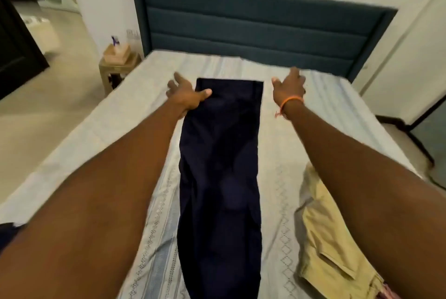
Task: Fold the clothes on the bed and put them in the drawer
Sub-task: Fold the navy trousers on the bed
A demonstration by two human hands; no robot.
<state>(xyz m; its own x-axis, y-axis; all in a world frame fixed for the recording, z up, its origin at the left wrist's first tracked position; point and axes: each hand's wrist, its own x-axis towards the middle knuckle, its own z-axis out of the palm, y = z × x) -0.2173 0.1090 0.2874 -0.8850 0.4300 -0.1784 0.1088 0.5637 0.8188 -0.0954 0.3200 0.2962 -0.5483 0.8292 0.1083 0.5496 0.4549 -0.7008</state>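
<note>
Two bare arms are reaching up the bed (284, 144), left hand (187, 96) and right hand (290, 86) both released, flanking the far end of navy trousers (220, 166) lying lengthwise mid-mattress, apparently flattened for folding.

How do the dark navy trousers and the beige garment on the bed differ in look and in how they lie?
The navy trousers are dark; the beige garment is pale khaki. The trousers lie flat and straight in a long narrow strip along the middle of the bed; the beige garment lies rumpled near the right edge. The left hand touches the trousers' far end; neither hand touches the beige garment, and the right hand is open above the sheet. Both rest on the same sheet.
</note>
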